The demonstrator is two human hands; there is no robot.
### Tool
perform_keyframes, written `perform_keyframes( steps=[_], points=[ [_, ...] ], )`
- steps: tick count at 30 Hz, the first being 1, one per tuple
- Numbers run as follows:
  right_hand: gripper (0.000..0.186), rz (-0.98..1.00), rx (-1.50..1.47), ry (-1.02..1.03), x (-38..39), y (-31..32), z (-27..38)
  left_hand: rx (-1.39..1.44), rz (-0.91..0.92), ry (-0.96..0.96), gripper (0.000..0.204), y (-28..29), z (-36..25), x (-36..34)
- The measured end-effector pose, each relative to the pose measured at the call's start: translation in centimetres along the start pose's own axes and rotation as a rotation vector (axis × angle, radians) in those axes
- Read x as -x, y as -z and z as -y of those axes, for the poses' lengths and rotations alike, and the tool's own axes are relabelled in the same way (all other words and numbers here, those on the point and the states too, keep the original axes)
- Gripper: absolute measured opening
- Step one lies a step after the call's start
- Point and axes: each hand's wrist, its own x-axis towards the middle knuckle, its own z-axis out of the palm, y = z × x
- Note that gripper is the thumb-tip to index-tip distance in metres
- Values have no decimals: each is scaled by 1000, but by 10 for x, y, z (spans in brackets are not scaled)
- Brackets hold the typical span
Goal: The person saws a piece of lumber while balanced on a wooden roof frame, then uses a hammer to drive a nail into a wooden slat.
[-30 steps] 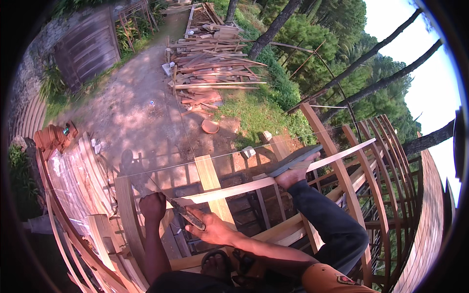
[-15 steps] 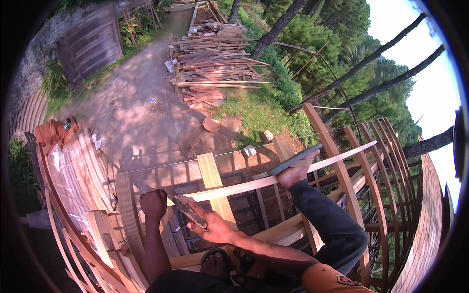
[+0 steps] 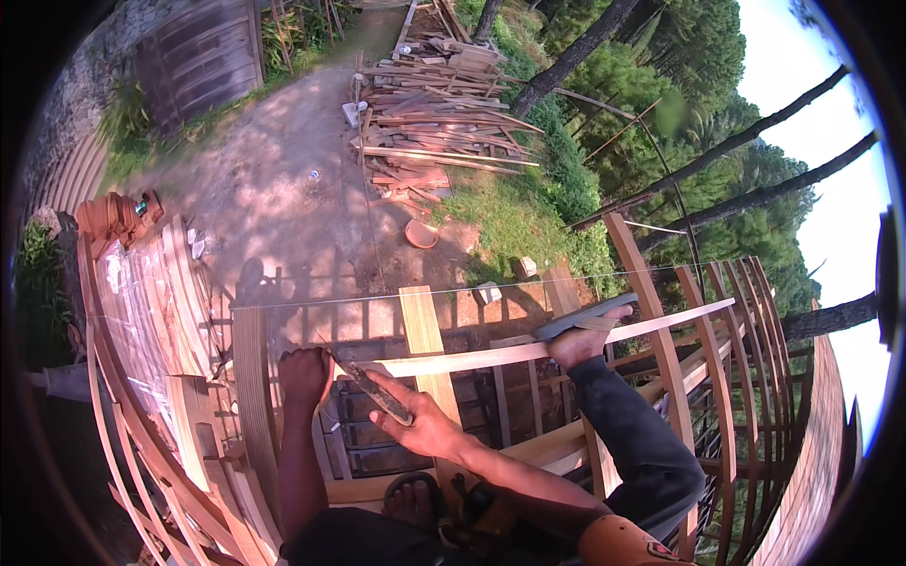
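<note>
One sleeve emblem (image 3: 661, 551), unreadable; right grip (image 3: 427, 426) clamps tool (image 3: 379, 392), left grip (image 3: 307, 376) clamps wood strip (image 3: 491, 357).

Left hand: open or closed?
Closed: the left hand shows fingers curled into a fist, at the left end of the pale wooden strip.

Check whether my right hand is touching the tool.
Touching. The head view shows it: the right hand is closed around the handle end of the tool, with no gap between them.
</note>
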Motion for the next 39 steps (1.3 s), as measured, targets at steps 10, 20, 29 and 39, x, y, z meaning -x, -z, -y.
perform_keyframes(
  steps=[10, 20, 29, 39],
  points=[
    [64, -55, 25, 92, 1, 0, -1, -24, -1, 18, 33, 5, -8, 0],
    [62, -8, -13, 24, 0, 2, -2, 0, 14, 13, 35, 3, -5, -2],
    [62, 4, 6, 8, 1, 5, 4, -18, 4, 33, 38, 8, -8, -3],
    [60, 38, 25, -86, 20, 19, 20, -45, -61, 17, 31, -4, 8, 8]
  ],
)
